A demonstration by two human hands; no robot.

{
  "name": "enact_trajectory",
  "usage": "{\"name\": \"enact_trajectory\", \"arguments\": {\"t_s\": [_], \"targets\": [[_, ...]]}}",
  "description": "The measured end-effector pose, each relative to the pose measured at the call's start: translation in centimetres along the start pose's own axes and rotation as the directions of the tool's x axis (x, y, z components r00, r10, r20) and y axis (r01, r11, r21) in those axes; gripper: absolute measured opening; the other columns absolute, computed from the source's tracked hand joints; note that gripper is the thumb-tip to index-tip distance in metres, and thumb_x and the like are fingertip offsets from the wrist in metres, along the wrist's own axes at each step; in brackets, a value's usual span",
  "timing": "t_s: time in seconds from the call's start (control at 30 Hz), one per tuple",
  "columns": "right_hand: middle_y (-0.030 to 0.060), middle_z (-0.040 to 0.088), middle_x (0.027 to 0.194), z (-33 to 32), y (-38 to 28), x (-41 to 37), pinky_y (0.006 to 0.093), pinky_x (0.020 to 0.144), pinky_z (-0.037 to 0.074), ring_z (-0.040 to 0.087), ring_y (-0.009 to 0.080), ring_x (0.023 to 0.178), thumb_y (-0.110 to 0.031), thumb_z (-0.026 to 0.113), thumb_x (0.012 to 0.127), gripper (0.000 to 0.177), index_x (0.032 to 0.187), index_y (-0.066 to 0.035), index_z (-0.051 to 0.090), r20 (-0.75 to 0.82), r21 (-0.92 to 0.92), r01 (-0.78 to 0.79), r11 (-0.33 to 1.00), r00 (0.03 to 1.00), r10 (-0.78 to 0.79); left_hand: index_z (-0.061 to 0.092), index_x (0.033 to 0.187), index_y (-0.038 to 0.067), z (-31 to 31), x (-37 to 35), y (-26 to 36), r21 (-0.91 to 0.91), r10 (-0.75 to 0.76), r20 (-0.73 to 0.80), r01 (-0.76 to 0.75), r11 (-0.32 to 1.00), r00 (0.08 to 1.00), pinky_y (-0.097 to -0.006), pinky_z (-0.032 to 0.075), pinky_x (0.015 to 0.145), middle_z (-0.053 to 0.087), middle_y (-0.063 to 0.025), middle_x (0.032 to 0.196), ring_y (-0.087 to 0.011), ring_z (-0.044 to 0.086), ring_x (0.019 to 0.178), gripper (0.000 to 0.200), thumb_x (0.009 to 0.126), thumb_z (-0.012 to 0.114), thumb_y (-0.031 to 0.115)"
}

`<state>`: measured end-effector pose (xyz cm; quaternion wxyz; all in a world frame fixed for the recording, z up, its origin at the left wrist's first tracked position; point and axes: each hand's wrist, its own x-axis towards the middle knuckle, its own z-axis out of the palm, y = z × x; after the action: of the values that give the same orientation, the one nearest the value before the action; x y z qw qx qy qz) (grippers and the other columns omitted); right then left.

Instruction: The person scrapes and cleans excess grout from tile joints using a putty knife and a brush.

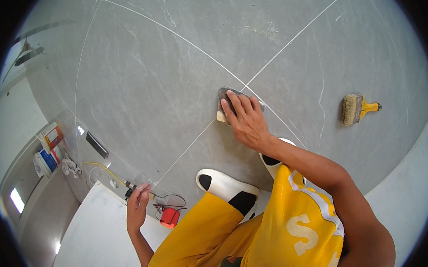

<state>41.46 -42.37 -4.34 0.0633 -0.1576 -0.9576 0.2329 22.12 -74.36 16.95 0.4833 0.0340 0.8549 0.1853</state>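
My right hand (pixel 247 125) presses down on a dark grey flat pad (pixel 223 96) with a pale, worn-looking edge; its exact kind is hard to make out. The pad lies on the grey tiled floor (pixel 140 89), just beside the crossing of the white grout lines (pixel 246 86). My fingers spread over its top and hide most of it. Lower left, my left hand (pixel 137 206) hovers with fingers extended and nothing visible in it. Close behind its fingertips is a black plug connector (pixel 129 188) on a yellow cable (pixel 103 168).
A wide brush with a yellow handle (pixel 361 109) lies to the right. At left are a dark phone-like slab (pixel 97 145), a blue-and-white bucket (pixel 47 161) and a red-and-white box (pixel 51 136). A red device (pixel 169 217) with black wire sits near my white shoe (pixel 225 183). Crumbs (pixel 262 31) lie ahead.
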Motion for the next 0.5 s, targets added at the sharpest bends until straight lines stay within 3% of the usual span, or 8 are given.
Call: {"name": "enact_trajectory", "arguments": {"t_s": [0.2,0.33,0.5], "targets": [[0.0221,0.046,0.140,0.7,0.2,1.6,0.0467,0.096,0.035,0.048,0.0329,0.121,-0.010,0.056,0.083,0.056,0.136,0.005,0.047,-0.159,0.066,-0.278,0.958,0.945,0.285,0.055,0.130,-0.004,-0.2,0.4,0.3,0.003,0.006,0.012,-0.006,1.000,1.000,-0.0333,0.045,0.099,0.064,-0.0142,0.121,-0.0218,0.060,0.113,0.042,0.102,0.054,0.027],[0.0190,0.040,0.143,1.0,-0.3,0.7,0.0481,0.093,0.031,0.043,0.0318,0.124,-0.015,0.071,0.072,0.077,0.141,0.001,0.040,-0.082,0.098,-0.261,0.960,0.960,0.269,0.054,0.131,-0.004,-0.4,1.0,-0.1,0.015,0.011,0.035,-0.012,1.000,0.999,-0.0337,0.044,0.100,0.063,-0.0155,0.122,-0.0226,0.060,0.113,0.044,0.102,0.054,0.028],[0.0184,0.040,0.142,0.5,-0.1,0.8,0.0481,0.092,0.031,0.043,0.0311,0.122,-0.014,0.068,0.073,0.075,0.141,0.001,0.041,-0.051,0.104,-0.255,0.961,0.964,0.261,0.054,0.131,-0.005,-0.4,1.3,0.7,0.007,0.006,0.022,-0.006,1.000,1.000,-0.0337,0.043,0.101,0.062,-0.0161,0.124,-0.0228,0.059,0.115,0.044,0.102,0.054,0.029]]}}
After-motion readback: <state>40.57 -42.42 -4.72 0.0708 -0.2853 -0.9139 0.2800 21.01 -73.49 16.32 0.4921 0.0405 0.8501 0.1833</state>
